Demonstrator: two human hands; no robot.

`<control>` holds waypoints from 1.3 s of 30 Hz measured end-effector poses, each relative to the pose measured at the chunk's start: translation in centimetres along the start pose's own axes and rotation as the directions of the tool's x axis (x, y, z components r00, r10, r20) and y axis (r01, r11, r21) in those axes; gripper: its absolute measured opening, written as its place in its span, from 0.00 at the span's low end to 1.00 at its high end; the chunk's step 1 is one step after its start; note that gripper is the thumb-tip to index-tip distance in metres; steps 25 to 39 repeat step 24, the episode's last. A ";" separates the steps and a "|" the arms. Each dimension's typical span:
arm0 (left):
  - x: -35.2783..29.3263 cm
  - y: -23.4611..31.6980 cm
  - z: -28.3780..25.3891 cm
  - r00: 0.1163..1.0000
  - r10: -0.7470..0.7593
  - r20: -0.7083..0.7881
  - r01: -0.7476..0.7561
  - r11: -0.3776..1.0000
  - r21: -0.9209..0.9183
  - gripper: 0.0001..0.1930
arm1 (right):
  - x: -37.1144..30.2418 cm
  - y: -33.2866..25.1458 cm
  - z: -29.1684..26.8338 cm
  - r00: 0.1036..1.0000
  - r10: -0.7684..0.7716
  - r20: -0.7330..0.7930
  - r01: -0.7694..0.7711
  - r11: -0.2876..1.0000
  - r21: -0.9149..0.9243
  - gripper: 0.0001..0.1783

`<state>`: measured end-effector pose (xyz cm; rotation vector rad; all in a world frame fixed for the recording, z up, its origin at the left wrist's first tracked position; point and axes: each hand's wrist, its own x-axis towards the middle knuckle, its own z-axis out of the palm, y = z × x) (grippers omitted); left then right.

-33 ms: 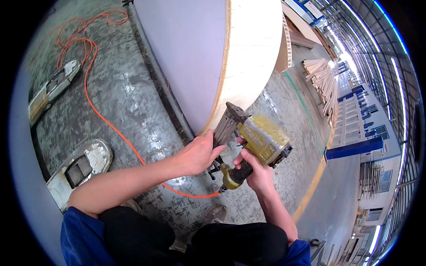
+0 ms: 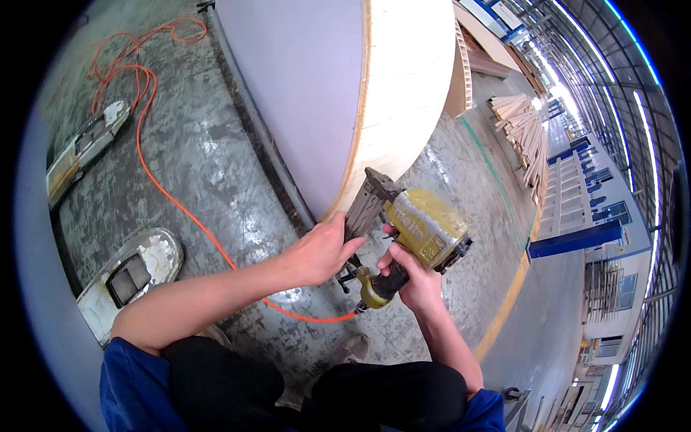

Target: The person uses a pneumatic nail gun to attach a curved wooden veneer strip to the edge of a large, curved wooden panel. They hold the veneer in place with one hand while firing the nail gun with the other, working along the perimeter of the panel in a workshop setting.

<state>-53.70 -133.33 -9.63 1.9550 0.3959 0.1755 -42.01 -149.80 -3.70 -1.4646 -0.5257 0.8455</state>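
Note:
My right hand is wrapped round the black grip of a worn yellow-green pneumatic nail gun, with fingers near its trigger. The gun's grey magazine lies in front of the curved pale wooden edge of a large panel with a lilac-grey face. Around the lower end of that magazine my left hand is closed; its thumb shows, and its other fingers are partly hidden. An orange air hose joins the gun at the base of its grip. Whether the gun's nose touches the wood I cannot tell.
Under the panel runs a grey metal bar. Two scuffed white metal feet with dark recesses stand at left, near coiled hose. Wooden strips are piled at the far right, beside a white and blue machine. My shoe is below.

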 end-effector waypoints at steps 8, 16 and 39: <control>-0.7 0.7 -1.1 0.985 0.102 -0.139 -0.100 0.995 0.016 0.27 | 0.2 1.1 -1.1 1.000 -0.007 0.009 0.004 0.961 0.277 0.27; -1.7 1.1 -0.6 0.987 0.078 -0.137 -0.071 0.996 0.057 0.26 | 0.3 1.3 -0.4 1.000 -0.023 0.009 0.018 0.928 0.373 0.24; -0.7 0.7 0.1 0.975 0.145 -0.170 -0.138 0.989 0.056 0.28 | 0.6 2.7 -1.8 0.997 -0.022 0.075 -0.005 0.937 0.350 0.25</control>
